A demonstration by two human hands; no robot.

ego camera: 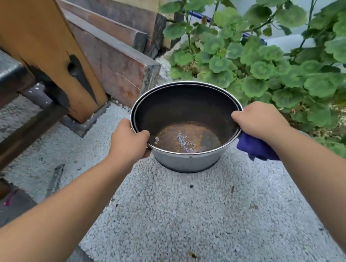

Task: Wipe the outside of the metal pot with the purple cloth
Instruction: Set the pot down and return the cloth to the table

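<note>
Head view: the metal pot [186, 130], set on pebbled ground [180, 217], is gripped at its near-left rim by the left hand [129, 141], the purple cloth [254, 148] bunched in the right hand [258, 120] against the right wall, so tipping could be caused by uneven pressing.

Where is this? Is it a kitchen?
No, it looks like outdoors, probably a garden or yard. The metal pot sits on pebbly ground, leafy green plants grow right behind it, and weathered wooden beams lie nearby.
</note>
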